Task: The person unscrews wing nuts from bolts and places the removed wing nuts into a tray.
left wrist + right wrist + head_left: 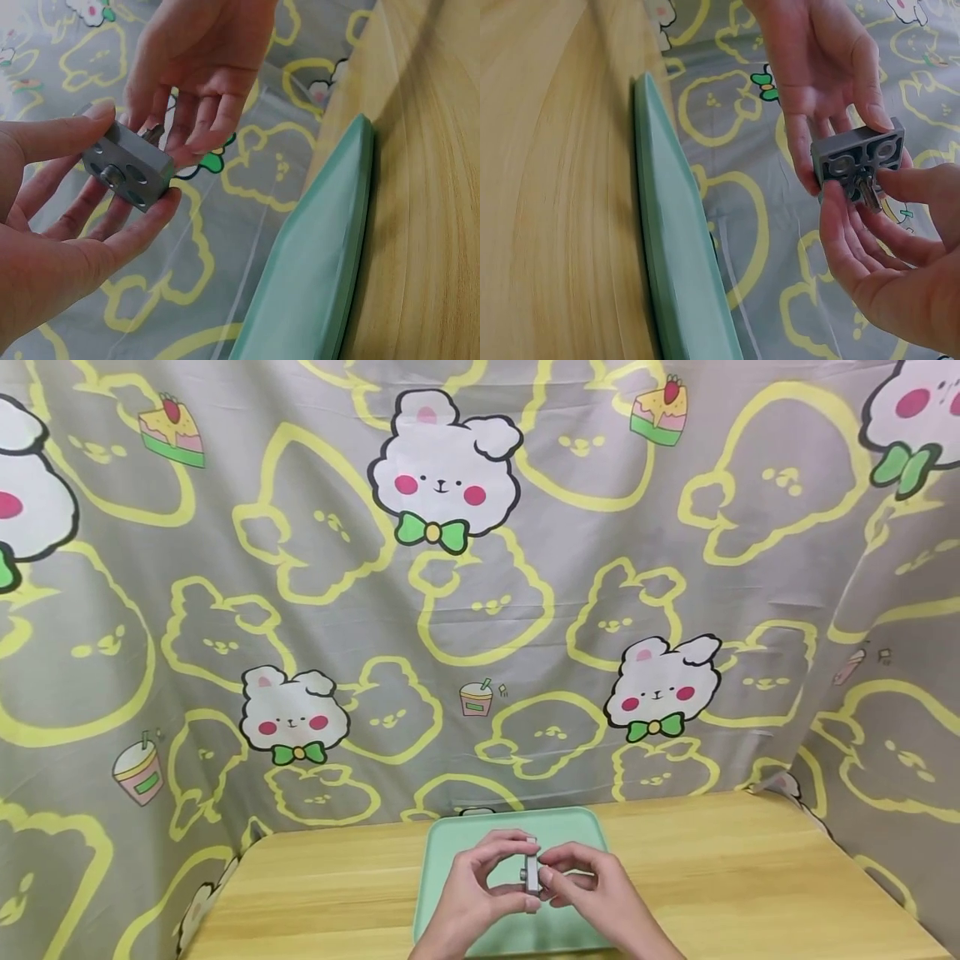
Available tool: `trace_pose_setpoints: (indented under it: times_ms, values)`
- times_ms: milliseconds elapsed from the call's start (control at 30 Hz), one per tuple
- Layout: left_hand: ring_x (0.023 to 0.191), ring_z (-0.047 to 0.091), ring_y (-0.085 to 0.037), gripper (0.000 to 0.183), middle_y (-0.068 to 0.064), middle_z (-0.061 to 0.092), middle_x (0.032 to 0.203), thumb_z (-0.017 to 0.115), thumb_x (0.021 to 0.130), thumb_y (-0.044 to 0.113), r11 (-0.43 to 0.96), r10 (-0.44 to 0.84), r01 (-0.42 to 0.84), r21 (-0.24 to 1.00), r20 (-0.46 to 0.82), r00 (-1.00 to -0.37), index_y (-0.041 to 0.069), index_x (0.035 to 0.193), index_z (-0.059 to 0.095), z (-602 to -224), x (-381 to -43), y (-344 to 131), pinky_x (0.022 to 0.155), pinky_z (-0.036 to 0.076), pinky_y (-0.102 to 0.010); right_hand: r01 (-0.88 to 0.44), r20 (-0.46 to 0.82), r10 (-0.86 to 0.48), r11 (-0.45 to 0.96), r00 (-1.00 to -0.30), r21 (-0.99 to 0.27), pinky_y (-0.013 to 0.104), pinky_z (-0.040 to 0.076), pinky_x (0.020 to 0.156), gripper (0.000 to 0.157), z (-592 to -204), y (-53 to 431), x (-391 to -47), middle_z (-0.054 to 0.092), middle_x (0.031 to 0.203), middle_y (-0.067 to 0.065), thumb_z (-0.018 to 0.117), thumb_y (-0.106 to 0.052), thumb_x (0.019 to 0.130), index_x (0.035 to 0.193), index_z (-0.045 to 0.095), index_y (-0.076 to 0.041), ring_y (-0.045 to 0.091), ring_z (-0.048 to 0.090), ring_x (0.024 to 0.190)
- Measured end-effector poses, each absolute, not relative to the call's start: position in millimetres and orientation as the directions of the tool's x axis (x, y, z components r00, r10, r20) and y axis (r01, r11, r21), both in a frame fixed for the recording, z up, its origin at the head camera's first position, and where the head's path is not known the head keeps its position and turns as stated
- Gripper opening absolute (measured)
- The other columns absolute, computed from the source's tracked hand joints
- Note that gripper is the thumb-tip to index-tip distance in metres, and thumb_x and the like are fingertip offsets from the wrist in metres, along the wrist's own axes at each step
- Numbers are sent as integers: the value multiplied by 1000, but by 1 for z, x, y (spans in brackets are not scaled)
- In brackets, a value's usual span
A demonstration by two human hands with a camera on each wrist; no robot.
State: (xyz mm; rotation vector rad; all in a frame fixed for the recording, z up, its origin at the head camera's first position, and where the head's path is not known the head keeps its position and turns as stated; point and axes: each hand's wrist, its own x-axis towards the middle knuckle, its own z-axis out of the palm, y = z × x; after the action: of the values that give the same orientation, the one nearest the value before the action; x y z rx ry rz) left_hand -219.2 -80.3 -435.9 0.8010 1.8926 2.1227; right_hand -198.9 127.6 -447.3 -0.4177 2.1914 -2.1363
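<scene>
A grey rectangular block [532, 870] with round holes is held above the tray by my left hand [471, 889], thumb on one end and fingers on the other. In the left wrist view, a short metal stub [112, 176] sticks out of the block's face between holes. The opposite face shows recesses in the right wrist view, and a ridged metal shaft [868, 193] projects from it. My right hand [596, 885] has its thumb and fingertips around this shaft, close against the block.
A pale green tray [517, 820] lies on the wood-grain table [720, 868] beneath both hands. Behind and at both sides hangs a grey curtain [480, 735] printed with rabbit faces, cups and cake slices.
</scene>
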Motion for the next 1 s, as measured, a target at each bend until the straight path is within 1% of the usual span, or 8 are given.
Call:
trace_pose_setpoints:
  times_ms: [100,200,333,467,600,767,833,1000]
  values:
    - [131,53,-26,50,-23,54,138,85,77,-7,-166,480,211,963,266,-836,-7,125,67,-435,-219,-80,92,61,-42,-149,147,-251,-12,-957,-989,33,65,75,29,-446,127,-199,69,96,14,68,-14,100,117,65,10,21,75,83]
    - [131,53,-26,49,-22,54,138,85,78,-7,-165,483,209,964,264,-835,-4,124,69,-436,-219,-79,92,61,-42,-181,170,-230,29,-958,-983,31,64,71,24,-446,127,-198,69,95,13,70,-12,99,114,66,7,19,74,80]
    - [131,54,-24,48,-25,53,139,85,77,-6,-165,475,205,965,259,-841,-2,123,70,-438,-220,-81,92,61,-42,-304,268,-203,173,-942,-937,28,63,68,14,-449,123,-196,70,97,6,74,-14,96,105,70,-5,16,73,82]
    - [131,54,-24,50,-27,53,140,87,77,-2,-167,471,204,964,260,-843,-3,124,70,-439,-221,-83,92,61,-43,-463,420,-200,286,-885,-839,26,64,70,9,-452,119,-193,70,95,-7,75,-14,95,99,69,-19,10,71,86]
    - [132,53,-25,49,-25,53,140,87,78,-1,-181,477,198,963,262,-839,-1,125,70,-439,-222,-84,93,61,-45,-636,603,-210,333,-770,-696,25,63,66,24,-456,117,-194,68,94,-14,77,-5,92,100,68,-25,7,68,86]
    - [133,52,-26,49,-23,54,139,86,79,-3,-197,458,184,963,256,-851,-1,125,70,-438,-222,-87,94,60,-43,-776,766,-243,420,-595,-470,19,60,68,37,-459,114,-197,65,100,-15,81,3,85,104,67,-25,4,65,88]
    - [133,52,-26,49,-22,55,139,86,79,-2,-200,457,179,963,253,-853,-3,125,69,-437,-222,-87,95,60,-43,-806,804,-257,440,-536,-396,17,59,72,35,-461,114,-199,65,103,-13,81,2,85,105,67,-23,4,65,88]
    - [133,52,-25,51,-21,54,140,87,79,-1,-194,462,175,965,247,-852,-4,126,68,-437,-224,-90,94,60,-43,-849,862,-305,475,-405,-231,14,56,79,1,-464,112,-203,64,105,-7,67,-16,101,101,67,-17,7,65,89]
